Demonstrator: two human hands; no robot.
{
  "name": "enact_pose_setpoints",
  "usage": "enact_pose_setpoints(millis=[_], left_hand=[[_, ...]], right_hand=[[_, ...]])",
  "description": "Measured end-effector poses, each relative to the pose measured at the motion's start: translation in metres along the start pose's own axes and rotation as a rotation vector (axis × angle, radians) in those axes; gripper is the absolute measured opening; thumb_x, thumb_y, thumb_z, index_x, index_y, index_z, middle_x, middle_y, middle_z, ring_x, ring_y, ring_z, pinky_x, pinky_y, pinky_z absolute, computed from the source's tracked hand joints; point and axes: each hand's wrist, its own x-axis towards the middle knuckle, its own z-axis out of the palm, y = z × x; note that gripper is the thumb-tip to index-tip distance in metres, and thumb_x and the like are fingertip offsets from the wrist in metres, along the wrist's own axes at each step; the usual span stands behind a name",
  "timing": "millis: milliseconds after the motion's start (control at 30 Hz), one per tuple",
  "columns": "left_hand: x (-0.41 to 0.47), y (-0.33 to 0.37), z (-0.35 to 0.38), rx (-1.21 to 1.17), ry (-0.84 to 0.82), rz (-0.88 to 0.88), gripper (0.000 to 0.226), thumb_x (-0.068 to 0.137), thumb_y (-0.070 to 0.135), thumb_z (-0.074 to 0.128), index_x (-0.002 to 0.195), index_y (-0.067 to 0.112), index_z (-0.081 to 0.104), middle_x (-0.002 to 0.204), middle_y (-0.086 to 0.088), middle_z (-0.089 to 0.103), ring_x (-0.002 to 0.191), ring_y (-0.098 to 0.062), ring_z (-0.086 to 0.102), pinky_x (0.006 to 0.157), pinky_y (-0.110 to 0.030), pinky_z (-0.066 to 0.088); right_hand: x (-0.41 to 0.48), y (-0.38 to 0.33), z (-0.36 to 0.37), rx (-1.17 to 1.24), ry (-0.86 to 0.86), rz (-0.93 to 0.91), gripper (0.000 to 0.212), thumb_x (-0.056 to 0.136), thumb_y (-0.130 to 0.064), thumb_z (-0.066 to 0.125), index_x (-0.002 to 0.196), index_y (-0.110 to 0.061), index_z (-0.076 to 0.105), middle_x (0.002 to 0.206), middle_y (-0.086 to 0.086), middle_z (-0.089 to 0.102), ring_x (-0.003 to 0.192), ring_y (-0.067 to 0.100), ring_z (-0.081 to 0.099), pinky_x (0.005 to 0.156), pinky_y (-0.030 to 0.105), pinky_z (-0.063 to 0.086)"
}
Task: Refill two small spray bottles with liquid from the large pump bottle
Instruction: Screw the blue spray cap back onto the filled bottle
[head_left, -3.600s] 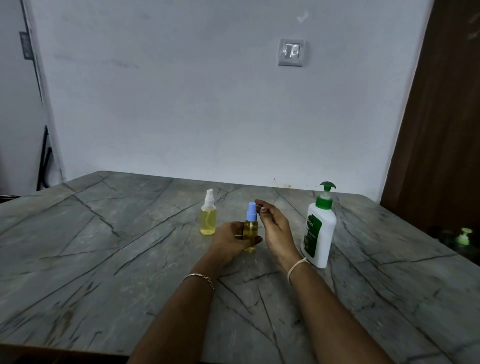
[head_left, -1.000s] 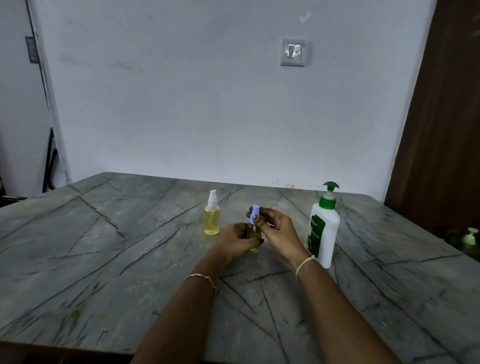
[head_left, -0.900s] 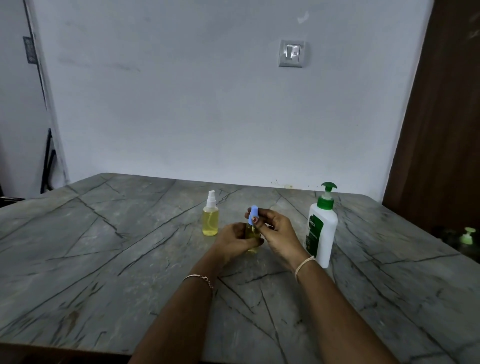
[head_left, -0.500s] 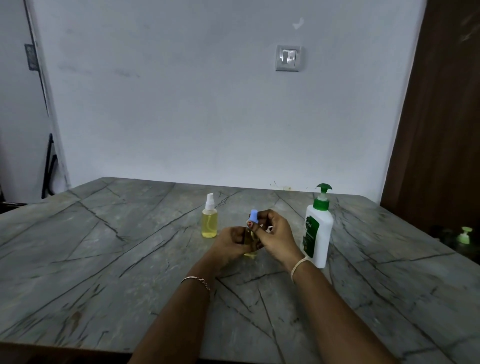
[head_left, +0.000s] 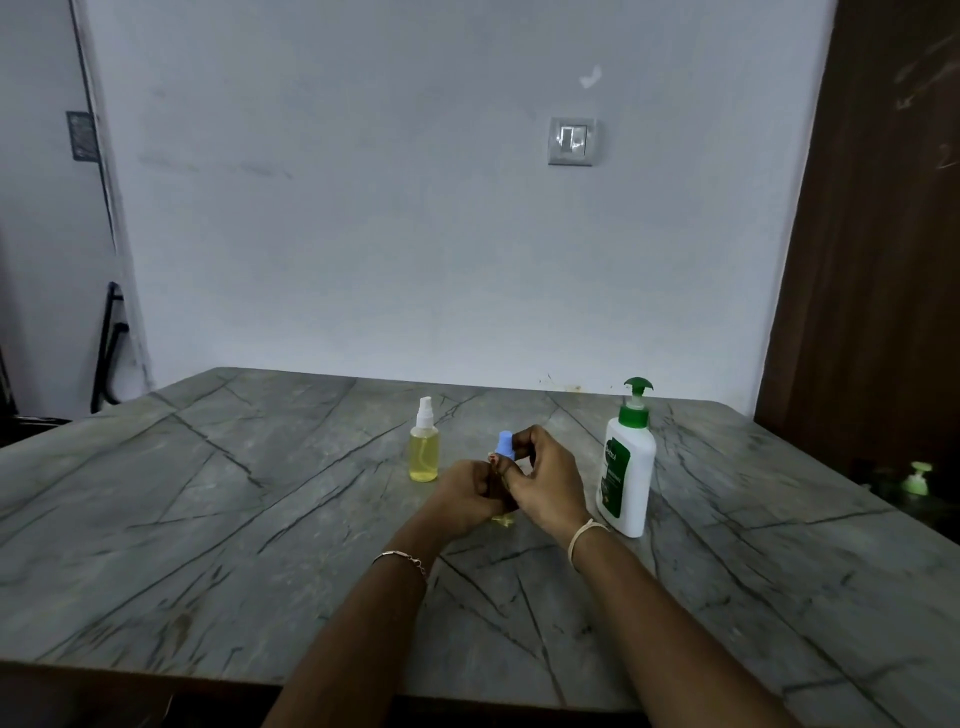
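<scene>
A small spray bottle with a blue cap (head_left: 504, 446) stands at the table's middle, its yellow body almost wholly hidden behind my hands. My left hand (head_left: 464, 494) grips that body. My right hand (head_left: 543, 480) pinches the blue cap from the right, with its fingers curled over the top. A second small spray bottle (head_left: 424, 449), white-topped and full of yellow liquid, stands upright just left of my hands. The large white pump bottle (head_left: 627, 466) with a green pump head stands upright to the right of my right hand, apart from it.
The grey marble-patterned table (head_left: 208, 519) runs back to a white wall. A brown door or panel (head_left: 878, 260) stands at the right. Another small green pump bottle (head_left: 917, 478) sits blurred beyond the table's right edge.
My right hand, open beside the blue cap at first, has closed on the cap and stays there. The view shifted slightly; the other bottles have not moved.
</scene>
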Motion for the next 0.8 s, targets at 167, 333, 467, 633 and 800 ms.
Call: enact_pose_setpoints(millis=[167, 333, 467, 633, 800], left_hand=[[-0.015, 0.003, 0.006, 0.135, 0.070, 0.061, 0.023, 0.072, 0.015, 0.071, 0.087, -0.002, 0.066, 0.084, -0.022, 0.069, 0.081, -0.033, 0.067, 0.075, -0.044, 0.053], [-0.031, 0.010, 0.011, 0.229, 0.122, 0.112, 0.010, 0.077, 0.010, 0.067, 0.083, 0.003, 0.065, 0.073, -0.013, 0.064, 0.068, -0.021, 0.060, 0.063, -0.032, 0.046], [-0.040, 0.010, 0.012, 0.229, 0.157, 0.162, 0.006, 0.076, 0.006, 0.067, 0.081, 0.003, 0.065, 0.070, -0.010, 0.063, 0.068, -0.023, 0.061, 0.061, -0.029, 0.045], [-0.047, 0.011, 0.012, 0.218, 0.167, 0.203, 0.009, 0.076, 0.006, 0.068, 0.085, 0.002, 0.067, 0.072, -0.006, 0.063, 0.067, -0.020, 0.059, 0.059, -0.022, 0.044], [-0.047, 0.016, 0.006, 0.002, 0.018, 0.109, 0.026, 0.070, 0.008, 0.075, 0.094, 0.004, 0.068, 0.088, -0.010, 0.070, 0.084, -0.021, 0.066, 0.080, -0.032, 0.053]], right_hand=[[-0.018, -0.013, -0.006, -0.047, 0.052, 0.033, 0.020, 0.083, -0.036, 0.070, 0.087, -0.026, 0.054, 0.090, -0.012, 0.062, 0.082, 0.011, 0.057, 0.067, 0.028, 0.044], [-0.034, -0.024, -0.010, -0.078, 0.090, 0.068, 0.020, 0.083, -0.040, 0.069, 0.086, -0.027, 0.054, 0.093, -0.011, 0.065, 0.079, 0.010, 0.056, 0.065, 0.025, 0.038], [-0.043, -0.033, -0.012, -0.102, 0.104, 0.079, 0.020, 0.083, -0.040, 0.069, 0.086, -0.027, 0.054, 0.094, -0.010, 0.065, 0.085, 0.012, 0.059, 0.070, 0.029, 0.047], [-0.048, -0.038, -0.013, -0.106, 0.103, 0.079, 0.020, 0.083, -0.039, 0.069, 0.088, -0.025, 0.054, 0.095, -0.008, 0.065, 0.089, 0.012, 0.059, 0.074, 0.030, 0.048], [-0.042, -0.034, -0.018, 0.030, 0.024, 0.115, 0.023, 0.077, -0.035, 0.076, 0.086, -0.023, 0.058, 0.085, -0.010, 0.063, 0.081, 0.009, 0.060, 0.071, 0.027, 0.049]])
